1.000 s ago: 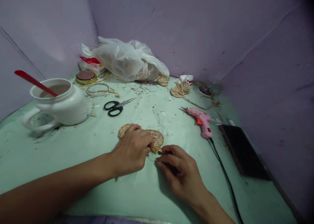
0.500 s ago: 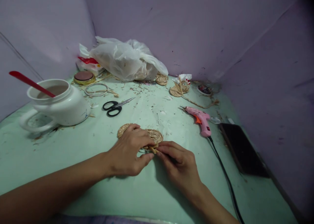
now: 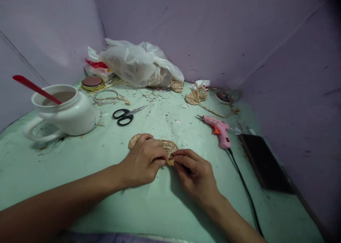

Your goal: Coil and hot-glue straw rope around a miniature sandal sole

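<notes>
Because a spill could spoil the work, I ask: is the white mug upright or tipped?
Upright. The white mug stands on the green table with its mouth upward, and brown contents show below its rim.

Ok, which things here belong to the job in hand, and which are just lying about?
In the job:
woven straw piece, under the left hand
frayed straw end, at the right hand
probably pink glue gun and scissors, neither in hand

Apparently just lying about:
white mug with red stick
phone
plastic bag
round tin
</notes>
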`<move>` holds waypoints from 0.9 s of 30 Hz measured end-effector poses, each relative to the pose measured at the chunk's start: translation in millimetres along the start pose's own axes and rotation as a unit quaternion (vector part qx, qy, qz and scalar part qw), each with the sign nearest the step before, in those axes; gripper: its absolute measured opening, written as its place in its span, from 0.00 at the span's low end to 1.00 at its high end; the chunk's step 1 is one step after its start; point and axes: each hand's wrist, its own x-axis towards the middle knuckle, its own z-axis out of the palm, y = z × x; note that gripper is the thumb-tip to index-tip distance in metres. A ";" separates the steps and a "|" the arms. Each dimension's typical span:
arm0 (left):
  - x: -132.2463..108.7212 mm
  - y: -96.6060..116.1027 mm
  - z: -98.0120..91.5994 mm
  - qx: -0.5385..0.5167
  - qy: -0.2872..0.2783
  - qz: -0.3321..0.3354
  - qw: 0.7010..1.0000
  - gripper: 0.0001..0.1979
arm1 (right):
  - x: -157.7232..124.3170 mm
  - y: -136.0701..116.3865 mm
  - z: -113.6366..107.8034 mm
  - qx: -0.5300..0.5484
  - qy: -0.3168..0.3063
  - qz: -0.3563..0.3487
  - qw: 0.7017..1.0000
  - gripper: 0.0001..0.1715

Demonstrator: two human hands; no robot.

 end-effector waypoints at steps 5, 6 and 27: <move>-2.3 -1.1 -0.4 -0.002 -0.002 0.018 1.000 0.08 | 8.6 1.0 -6.6 -0.024 -0.059 0.008 0.998 0.12; -2.7 -1.3 -0.6 -0.002 -0.001 0.025 1.000 0.08 | 11.3 1.3 -9.8 -0.032 -0.084 0.003 0.996 0.12; 4.5 4.4 5.7 0.063 0.017 0.007 0.998 0.04 | 57.1 -72.0 -9.3 -0.403 -0.284 0.051 0.869 0.08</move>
